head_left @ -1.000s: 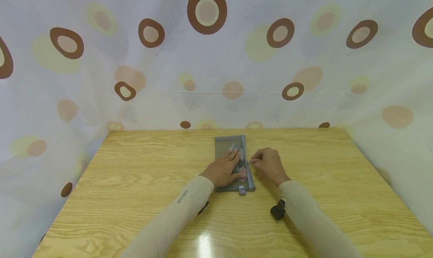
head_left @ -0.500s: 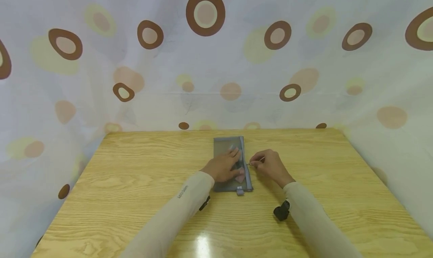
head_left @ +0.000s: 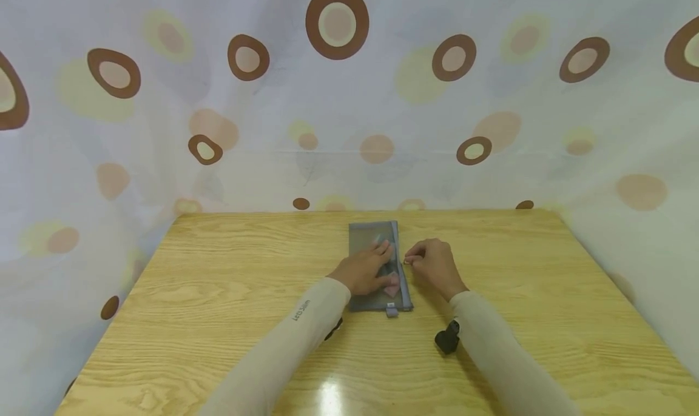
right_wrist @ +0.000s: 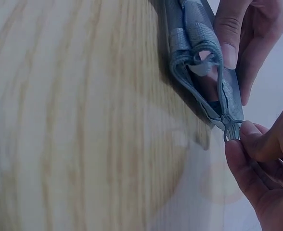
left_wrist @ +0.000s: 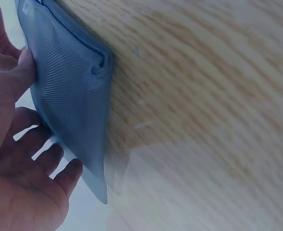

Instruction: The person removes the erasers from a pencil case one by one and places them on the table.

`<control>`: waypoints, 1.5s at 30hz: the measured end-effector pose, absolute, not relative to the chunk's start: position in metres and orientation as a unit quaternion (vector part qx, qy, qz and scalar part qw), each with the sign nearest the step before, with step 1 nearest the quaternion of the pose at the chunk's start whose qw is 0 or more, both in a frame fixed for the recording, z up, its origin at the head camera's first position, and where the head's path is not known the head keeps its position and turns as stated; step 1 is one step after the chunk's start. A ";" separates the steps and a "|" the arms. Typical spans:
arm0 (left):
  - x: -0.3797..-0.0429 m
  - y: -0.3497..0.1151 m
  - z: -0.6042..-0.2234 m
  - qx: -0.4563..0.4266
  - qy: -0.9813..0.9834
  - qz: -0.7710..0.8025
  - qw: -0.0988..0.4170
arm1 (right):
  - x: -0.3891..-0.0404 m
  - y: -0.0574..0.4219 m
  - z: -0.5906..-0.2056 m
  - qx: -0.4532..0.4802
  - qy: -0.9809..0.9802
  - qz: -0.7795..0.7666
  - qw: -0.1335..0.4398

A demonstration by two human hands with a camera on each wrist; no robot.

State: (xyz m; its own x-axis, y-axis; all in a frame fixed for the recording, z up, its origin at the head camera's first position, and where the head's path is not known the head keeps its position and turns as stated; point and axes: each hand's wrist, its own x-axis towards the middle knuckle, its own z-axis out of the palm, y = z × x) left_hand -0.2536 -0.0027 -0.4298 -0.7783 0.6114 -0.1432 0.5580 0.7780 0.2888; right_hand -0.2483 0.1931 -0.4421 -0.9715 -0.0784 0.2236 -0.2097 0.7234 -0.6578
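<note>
A grey-blue mesh zipper pouch (head_left: 360, 235) lies on the table, its zipper side to the right. My left hand (head_left: 364, 270) rests on top with fingers spread, the thumb near a pinkish item (head_left: 391, 287) inside. Beside the right edge, my right hand (head_left: 437, 269) pinches the ring-shaped zipper pull (right_wrist: 226, 131) between thumb and forefinger. In the right wrist view the zipper gapes on one side of the slider, showing something pale and pink within. The left wrist view shows the closed corner of the pouch (left_wrist: 67, 82) and my left fingers (left_wrist: 50, 159) along it. What else the pouch contains is unclear.
The light wooden table (head_left: 218, 264) runs back to a white curtain (head_left: 273, 113) with brown and pastel circles, which also hangs at both sides. A small fabric tab (head_left: 392, 312) sticks out from the pouch's near edge. Black wrist cameras (head_left: 448, 338) sit under the cuffs.
Compared with half a second ago, my right hand and wrist have shifted slightly left toward the pouch, still pinching the zipper pull. My left hand stays in place on the pouch.
</note>
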 end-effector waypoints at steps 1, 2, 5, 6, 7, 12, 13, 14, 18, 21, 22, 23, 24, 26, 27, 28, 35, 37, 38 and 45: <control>-0.254 -0.003 -0.430 0.312 0.936 0.116 0.114 | -0.249 0.193 -0.442 0.075 -0.925 0.362 0.090; -0.254 -0.003 -0.430 0.312 0.936 0.117 0.115 | -0.250 0.192 -0.442 0.071 -0.926 0.361 0.090; -0.254 -0.003 -0.431 0.312 0.936 0.117 0.113 | -0.252 0.191 -0.443 0.063 -0.927 0.359 0.091; -0.254 -0.003 -0.431 0.312 0.936 0.116 0.112 | -0.253 0.191 -0.444 0.061 -0.927 0.359 0.092; -0.254 -0.003 -0.432 0.312 0.936 0.115 0.112 | -0.254 0.191 -0.445 0.058 -0.926 0.360 0.093; -0.254 -0.002 -0.431 0.313 0.936 0.113 0.115 | -0.255 0.194 -0.447 0.063 -0.927 0.361 0.083; -0.254 -0.001 -0.431 0.314 0.935 0.114 0.116 | -0.254 0.195 -0.447 0.067 -0.927 0.361 0.078; -0.254 -0.001 -0.430 0.314 0.935 0.114 0.117 | -0.254 0.197 -0.447 0.072 -0.927 0.362 0.071; -0.257 -0.001 -0.428 0.309 0.936 0.122 0.119 | -0.251 0.203 -0.443 0.088 -0.922 0.376 0.034; -0.260 -0.002 -0.428 0.301 0.938 0.128 0.116 | -0.249 0.205 -0.439 0.095 -0.917 0.386 0.009; -0.261 -0.003 -0.429 0.300 0.938 0.128 0.116 | -0.248 0.204 -0.439 0.096 -0.917 0.387 0.004; -0.262 -0.003 -0.430 0.300 0.938 0.126 0.117 | -0.248 0.204 -0.438 0.098 -0.917 0.386 0.003; -0.262 -0.003 -0.431 0.299 0.938 0.127 0.120 | -0.248 0.204 -0.437 0.097 -0.918 0.385 0.003; -0.262 -0.003 -0.432 0.301 0.937 0.126 0.125 | -0.249 0.202 -0.437 0.092 -0.921 0.379 0.013; -0.262 -0.003 -0.433 0.301 0.937 0.126 0.128 | -0.249 0.201 -0.437 0.091 -0.922 0.376 0.022; -0.262 -0.003 -0.434 0.299 0.937 0.127 0.130 | -0.250 0.200 -0.436 0.089 -0.923 0.373 0.032; -0.263 -0.002 -0.433 0.292 0.939 0.126 0.130 | -0.254 0.190 -0.438 0.062 -0.923 0.372 0.069; -0.263 -0.001 -0.434 0.295 0.939 0.124 0.129 | -0.255 0.189 -0.438 0.053 -0.924 0.372 0.072; -0.264 -0.001 -0.435 0.296 0.939 0.123 0.128 | -0.255 0.189 -0.439 0.048 -0.924 0.371 0.074; -0.264 -0.001 -0.435 0.297 0.940 0.116 0.125 | -0.258 0.188 -0.441 0.044 -0.919 0.384 0.079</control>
State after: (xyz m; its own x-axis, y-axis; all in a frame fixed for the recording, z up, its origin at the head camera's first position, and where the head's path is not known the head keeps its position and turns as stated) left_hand -0.2638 -0.0007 -0.4350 -0.7925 0.5867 -0.1663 0.5289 0.7971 0.2914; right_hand -0.2580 0.1880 -0.4408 -0.9837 -0.0195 0.1787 -0.1408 0.7017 -0.6985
